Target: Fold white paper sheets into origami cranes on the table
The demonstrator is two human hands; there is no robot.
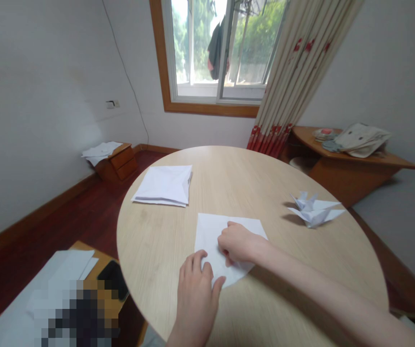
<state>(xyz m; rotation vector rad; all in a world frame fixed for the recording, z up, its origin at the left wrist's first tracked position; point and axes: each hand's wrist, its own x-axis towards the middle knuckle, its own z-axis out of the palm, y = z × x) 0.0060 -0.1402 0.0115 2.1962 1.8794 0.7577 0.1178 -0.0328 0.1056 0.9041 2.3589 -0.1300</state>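
A white paper sheet [213, 231] lies flat on the round wooden table [157, 241], near its front edge. My left hand [196, 289] rests on the sheet's near left corner, fingers together and laid flat on the paper. My right hand [238, 243] sits on the middle of the sheet with its fingers curled under, knuckles up, pressing the paper. What the curled fingers pinch is hidden. A stack of white paper [164, 185] lies at the table's far left. Several folded paper cranes [314, 209] stand at the right.
A low stool at the lower left carries white sheets [63, 274] and a black phone [113, 279]. A small wooden cabinet [115, 161] stands by the left wall. A wooden desk [352, 159] with a bag is at the right, beside a curtain [294, 82] and window.
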